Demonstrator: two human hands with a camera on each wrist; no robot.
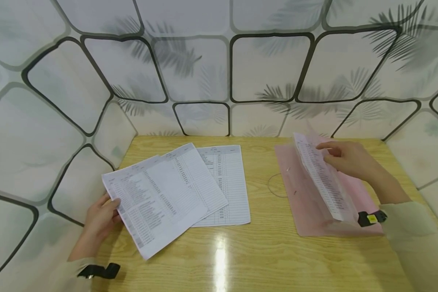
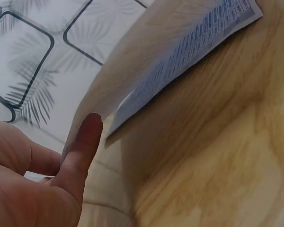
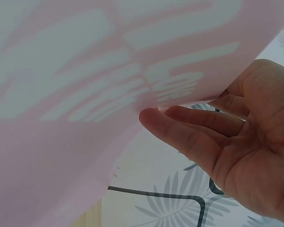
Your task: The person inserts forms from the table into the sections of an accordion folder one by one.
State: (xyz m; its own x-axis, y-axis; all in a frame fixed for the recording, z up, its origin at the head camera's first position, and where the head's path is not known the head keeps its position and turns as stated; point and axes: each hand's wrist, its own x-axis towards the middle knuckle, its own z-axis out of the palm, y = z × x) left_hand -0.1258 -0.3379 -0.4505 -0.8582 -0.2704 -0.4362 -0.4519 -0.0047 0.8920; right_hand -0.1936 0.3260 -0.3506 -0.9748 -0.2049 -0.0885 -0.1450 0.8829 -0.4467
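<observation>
My left hand (image 1: 103, 215) pinches the left edge of a printed sheet (image 1: 160, 202), tilted, with lined columns and tables of text. In the left wrist view a sheet (image 2: 128, 66) curves up from the thumb and fingers, with a printed page behind it. Another printed sheet (image 1: 235, 186) lies partly under it on the table. At the right, my right hand (image 1: 344, 158) pinches the edge of a pink translucent folder (image 1: 299, 219) whose cover is lifted. A printed page (image 1: 319, 178) stands slanted by that hand. In the right wrist view the lifted pink cover (image 3: 75, 156) hides much.
The wooden table (image 1: 219, 251) bears everything. A thin grey elastic loop (image 1: 269, 187) sticks out from the folder's left side. A patterned wall covering (image 1: 204, 73) closes off the back and both sides.
</observation>
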